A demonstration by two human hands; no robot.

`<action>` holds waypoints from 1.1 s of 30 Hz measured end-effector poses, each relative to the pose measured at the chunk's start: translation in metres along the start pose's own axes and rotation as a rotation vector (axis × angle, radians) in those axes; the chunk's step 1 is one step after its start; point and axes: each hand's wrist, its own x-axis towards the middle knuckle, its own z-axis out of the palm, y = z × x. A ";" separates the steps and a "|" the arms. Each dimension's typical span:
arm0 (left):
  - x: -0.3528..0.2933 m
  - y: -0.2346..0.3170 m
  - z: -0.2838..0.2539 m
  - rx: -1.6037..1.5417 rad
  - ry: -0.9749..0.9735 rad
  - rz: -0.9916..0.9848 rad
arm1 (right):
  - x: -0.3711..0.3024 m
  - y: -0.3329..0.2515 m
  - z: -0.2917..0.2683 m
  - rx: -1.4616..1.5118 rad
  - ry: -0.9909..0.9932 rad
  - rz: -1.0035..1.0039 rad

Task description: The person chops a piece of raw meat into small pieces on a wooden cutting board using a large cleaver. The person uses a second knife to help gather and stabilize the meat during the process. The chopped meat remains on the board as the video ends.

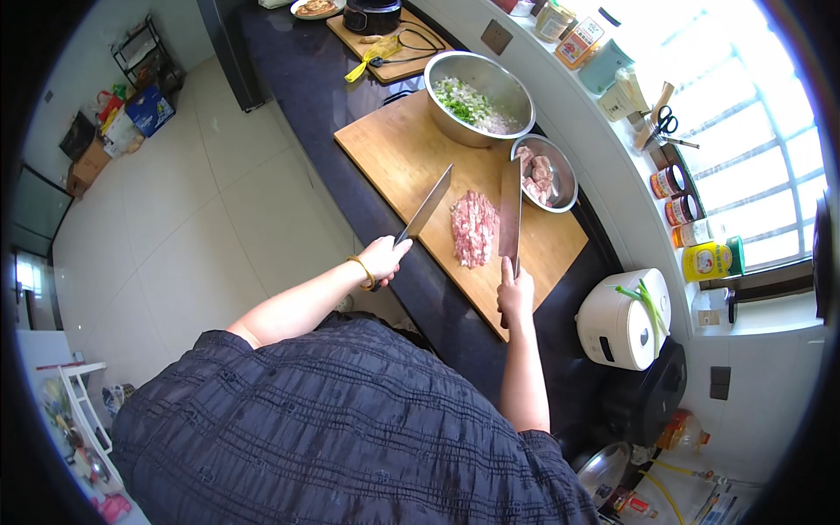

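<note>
A patch of chopped raw meat (475,229) lies on a wooden cutting board (385,144). My left hand (383,259) is closed round the handle of a cleaver (427,206), its blade angled over the board's near left edge, apart from the meat. Along the right side of the meat is a second cleaver (510,214), gripped by my right hand (516,293). The tip of that blade overlaps a small metal bowl (567,162) holding larger raw meat pieces (538,178). At the board's far end stands a big metal bowl (516,83) with chopped green and white vegetables (465,101).
A white rice cooker (612,324) with green onion stalks (646,308) on its lid stands right of the board. Jars (668,181) and bottles line the windowsill. Beyond the big bowl, another board (407,66) carries a black pot (372,16) and a yellow bag (363,66).
</note>
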 end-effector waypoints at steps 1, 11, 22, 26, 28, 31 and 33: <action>-0.001 0.003 0.001 0.007 -0.008 -0.007 | 0.011 0.037 0.014 -0.033 0.081 -0.078; 0.000 -0.002 0.000 0.003 0.004 -0.010 | 0.001 -0.005 -0.008 -0.071 -0.015 0.097; 0.000 -0.001 0.001 -0.019 0.015 -0.023 | -0.015 0.051 -0.039 0.343 -0.176 0.213; 0.001 -0.001 -0.001 -0.011 0.015 -0.027 | -0.022 0.074 -0.038 0.550 -0.185 0.301; -0.001 0.000 0.001 0.000 0.020 -0.026 | -0.021 0.078 -0.034 0.627 -0.179 0.313; -0.003 0.002 0.001 -0.013 0.021 -0.026 | -0.018 0.078 -0.033 0.647 -0.157 0.285; -0.003 0.002 0.001 -0.010 0.026 -0.030 | -0.014 0.078 -0.034 0.615 -0.164 0.352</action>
